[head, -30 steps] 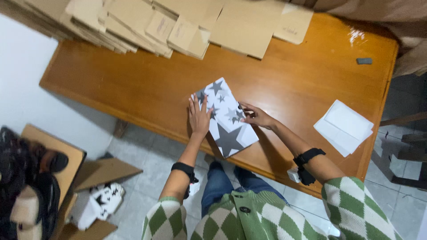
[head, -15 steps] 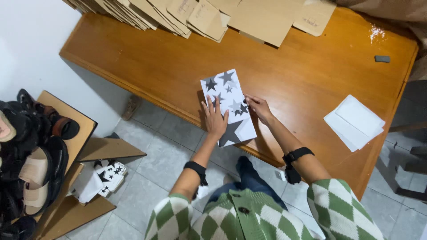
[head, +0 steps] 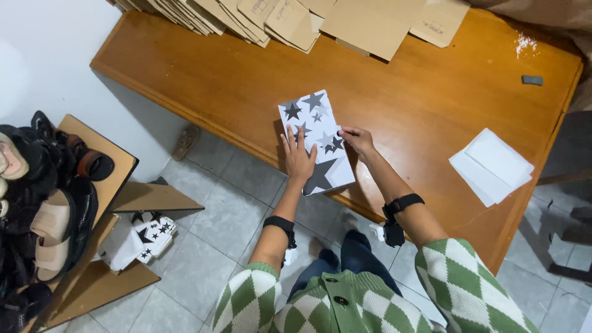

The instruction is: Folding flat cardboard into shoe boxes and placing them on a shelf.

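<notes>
Hands rest apart on the star-printed flat box (head: 316, 140): left hand (head: 299, 161) pressed flat on its near-left half, right hand (head: 356, 139) pinching the right edge. Box's long axis runs away from the person, near the wooden table (head: 425, 98) edge.

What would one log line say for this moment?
left hand: flat on star-printed sheet | right hand: pinching sheet's right edge | sheet: on wooden table | nearby: cardboard stack, white papers
</notes>
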